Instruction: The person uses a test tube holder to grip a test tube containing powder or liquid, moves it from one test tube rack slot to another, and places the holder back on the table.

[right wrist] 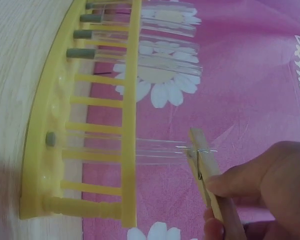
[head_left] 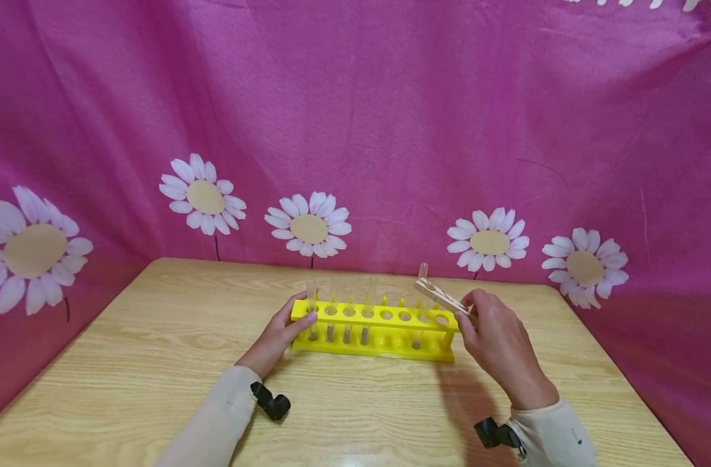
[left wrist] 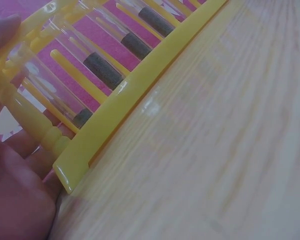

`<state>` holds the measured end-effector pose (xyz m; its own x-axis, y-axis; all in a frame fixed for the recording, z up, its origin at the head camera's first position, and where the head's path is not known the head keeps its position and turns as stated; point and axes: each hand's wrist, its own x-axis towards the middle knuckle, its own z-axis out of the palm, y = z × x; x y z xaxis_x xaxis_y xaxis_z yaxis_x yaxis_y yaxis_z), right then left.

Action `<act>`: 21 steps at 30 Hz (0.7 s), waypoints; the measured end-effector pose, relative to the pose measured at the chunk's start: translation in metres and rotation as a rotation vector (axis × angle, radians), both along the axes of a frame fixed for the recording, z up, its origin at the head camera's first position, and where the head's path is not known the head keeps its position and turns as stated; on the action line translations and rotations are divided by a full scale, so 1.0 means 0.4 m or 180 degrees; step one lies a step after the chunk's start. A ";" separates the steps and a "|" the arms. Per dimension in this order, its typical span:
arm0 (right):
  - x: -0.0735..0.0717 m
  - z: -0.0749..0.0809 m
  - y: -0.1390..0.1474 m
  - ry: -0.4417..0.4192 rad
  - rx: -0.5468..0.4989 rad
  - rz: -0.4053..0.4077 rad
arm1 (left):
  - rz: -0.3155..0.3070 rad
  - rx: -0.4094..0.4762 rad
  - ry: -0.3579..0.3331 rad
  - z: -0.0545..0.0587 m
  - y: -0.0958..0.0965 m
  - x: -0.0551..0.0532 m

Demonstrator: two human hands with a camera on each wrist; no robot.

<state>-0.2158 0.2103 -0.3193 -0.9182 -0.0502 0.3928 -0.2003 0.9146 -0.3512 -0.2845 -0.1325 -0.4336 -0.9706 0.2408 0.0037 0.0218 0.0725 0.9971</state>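
A yellow test tube rack [head_left: 344, 350] stands on the table. My left hand [head_left: 276, 337] grips its left end, thumb at the front of the top bar and fingers behind the end post. With my right hand [head_left: 501, 337] I hold a wooden test tube clamp [head_left: 443, 299] by its handles. The clamp's jaws are around a clear test tube [right wrist: 160, 150] near its mouth. That tube stands in a hole toward the rack's right end, with a little dark grey material [right wrist: 50, 139] at its bottom.
Several more test tubes [right wrist: 165, 62] with dark grey contents stand in the rack's left holes. Yellow pegs [right wrist: 95, 102] rise along its back. Behind the wooden table [head_left: 157, 363] hangs a pink curtain [head_left: 390, 130] with white flowers, which also runs along both sides.
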 end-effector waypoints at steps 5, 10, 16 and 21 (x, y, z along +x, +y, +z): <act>0.001 -0.001 -0.002 0.0134 0.0119 0.0096 | 0.0039 0.0013 -0.0003 0.005 0.001 0.002; 0.005 -0.008 -0.002 0.0262 0.0227 0.0146 | 0.0050 0.0009 -0.0024 0.003 0.001 0.004; 0.010 -0.004 -0.003 0.0269 0.0351 0.0180 | 0.0009 0.0005 -0.0030 0.003 0.002 0.003; 0.011 0.004 -0.007 0.0213 0.0429 0.0152 | 0.0003 -0.0010 -0.0011 0.005 0.000 0.002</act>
